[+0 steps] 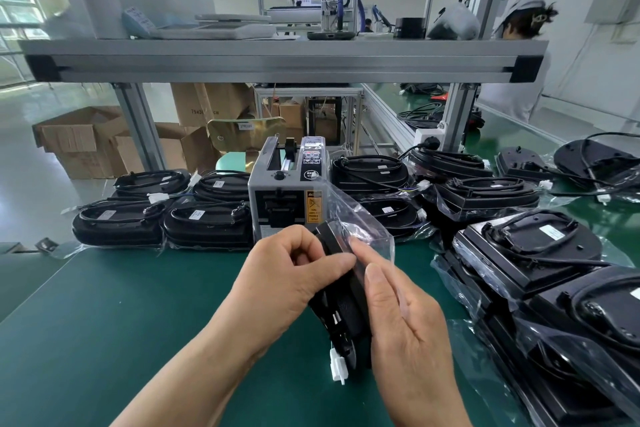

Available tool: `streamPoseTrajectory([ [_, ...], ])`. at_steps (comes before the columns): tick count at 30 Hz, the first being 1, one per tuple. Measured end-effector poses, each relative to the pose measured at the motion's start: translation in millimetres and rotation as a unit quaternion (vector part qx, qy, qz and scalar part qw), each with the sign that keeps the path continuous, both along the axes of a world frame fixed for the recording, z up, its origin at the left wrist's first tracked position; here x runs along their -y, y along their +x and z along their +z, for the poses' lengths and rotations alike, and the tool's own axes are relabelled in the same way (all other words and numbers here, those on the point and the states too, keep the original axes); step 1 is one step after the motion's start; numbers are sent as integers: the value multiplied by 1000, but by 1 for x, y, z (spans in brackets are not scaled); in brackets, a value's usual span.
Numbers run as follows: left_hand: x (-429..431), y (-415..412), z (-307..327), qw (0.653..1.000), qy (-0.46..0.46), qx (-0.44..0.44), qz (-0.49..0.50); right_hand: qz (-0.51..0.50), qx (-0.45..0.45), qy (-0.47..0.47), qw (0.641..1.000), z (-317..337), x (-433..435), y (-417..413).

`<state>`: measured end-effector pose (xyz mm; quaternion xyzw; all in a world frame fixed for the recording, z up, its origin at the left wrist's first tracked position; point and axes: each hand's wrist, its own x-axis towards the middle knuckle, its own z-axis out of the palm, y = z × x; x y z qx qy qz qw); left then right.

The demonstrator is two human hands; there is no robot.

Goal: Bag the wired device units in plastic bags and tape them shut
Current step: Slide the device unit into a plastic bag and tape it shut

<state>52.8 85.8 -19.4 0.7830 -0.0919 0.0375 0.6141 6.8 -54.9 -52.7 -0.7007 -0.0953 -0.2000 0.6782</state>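
Device unit [348, 310] gripped between fingers [331, 262], top bagged

Bright, even, diffuse light; daylight enters by window [15, 3], left. Soft shadows on mat [104, 322]. Glare on bag [363, 222]. Edges bow; background slightly blurred.

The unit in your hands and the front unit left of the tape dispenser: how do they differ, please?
The held unit is tilted on edge, gripped by the left hand; the stacked unit lies flat. The held unit's plastic bag is open, pinched by the right hand, and its white connector dangles; the stacked unit's cable lies coiled on top. Both are black and wired.
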Motion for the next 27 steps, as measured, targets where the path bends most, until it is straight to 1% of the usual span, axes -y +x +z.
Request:
streamPoseTrajectory([
  [3, 0, -1, 1, 999, 31, 0, -8, -2, 5, 0, 1000, 0, 1, -1],
  [7, -5, 6, 5, 998, 46, -1, -34, 3, 13, 5, 1000, 1, 2, -3],
  [10, -10, 12, 12, 996, 57, -8, -67, -8, 15, 2, 1000, 1, 3, -3],
  [13, -14, 17, 17, 991, 91, -20, -93, -15, 22, -4, 1000, 1, 4, -5],
  [16, -14, 17, 18, 991, 101, -27, -84, -11, 28, 5, 1000, -1, 4, -6],
  [20, -9, 12, 11, 996, 75, -38, -16, 2, 40, 16, 999, -3, 6, -7],
  [22, -10, 8, 9, 997, 51, -47, -25, 10, 54, 13, 998, -4, 5, -4],
  [24, -12, 7, 10, 999, 30, -19, -35, 17, 82, 13, 996, -8, 1, 2],
  [27, -19, 17, 13, 997, 59, 56, 7, 44, 118, 34, 991, -16, -5, 18],
])
